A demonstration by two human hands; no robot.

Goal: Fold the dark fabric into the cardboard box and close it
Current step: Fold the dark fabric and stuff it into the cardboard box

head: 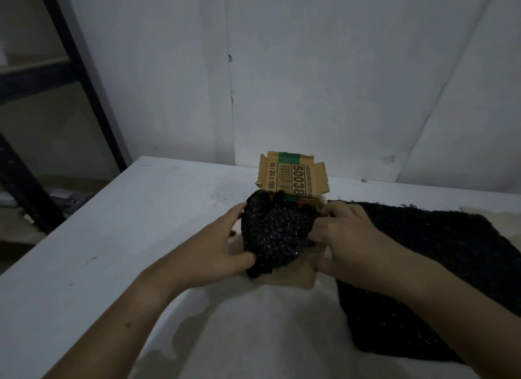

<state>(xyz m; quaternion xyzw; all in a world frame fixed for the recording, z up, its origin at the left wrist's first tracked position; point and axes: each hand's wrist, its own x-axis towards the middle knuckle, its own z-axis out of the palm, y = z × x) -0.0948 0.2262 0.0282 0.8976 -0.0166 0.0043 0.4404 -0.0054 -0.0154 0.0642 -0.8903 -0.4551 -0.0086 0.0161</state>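
Over the cardboard box (293, 178), both hands seemingly clutch bunched, glinting dark fabric (275, 232).

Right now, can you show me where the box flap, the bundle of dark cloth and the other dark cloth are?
box flap (293, 178), head view, on the printed barcode panel.
bundle of dark cloth (275, 232), head view, middle of the bunched part between both hands.
other dark cloth (439, 254), head view, flat part lying on the table.
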